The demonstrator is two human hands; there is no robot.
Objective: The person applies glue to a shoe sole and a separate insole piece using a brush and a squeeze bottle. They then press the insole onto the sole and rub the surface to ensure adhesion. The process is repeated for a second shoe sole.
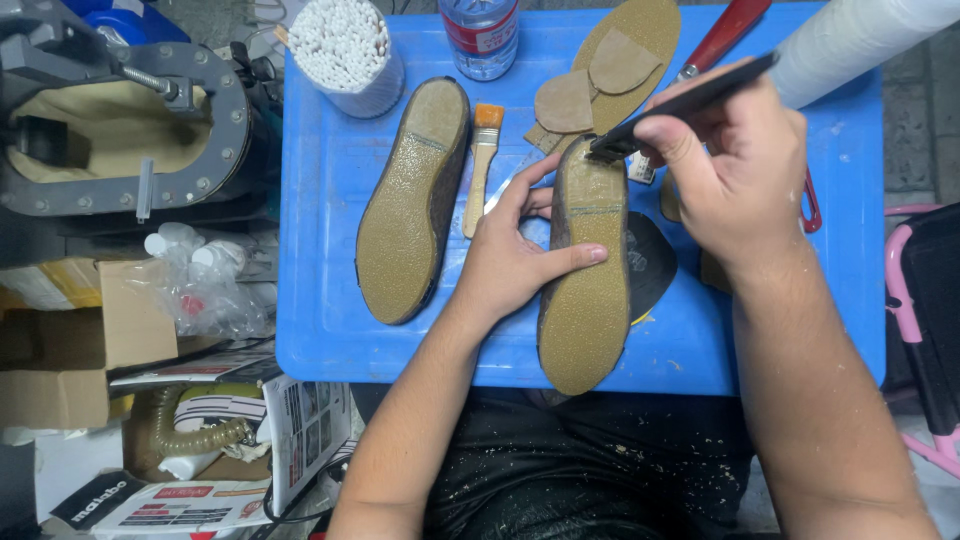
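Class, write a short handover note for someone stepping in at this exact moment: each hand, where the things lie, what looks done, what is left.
Left hand steadies the shoe, sole up, on the blue tray.
Right hand holds a dark brush, bristles on the sole's heel end.
Second shoe lies sole up to the left, a small tan brush between them.
Done: cannot tell how much of the sole is brushed.
Left: probably the rest of this sole.

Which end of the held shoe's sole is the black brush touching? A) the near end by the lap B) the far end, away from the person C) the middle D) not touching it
B: the black brush in the right hand has its bristles on the far end of the shoe, which the left hand steadies.
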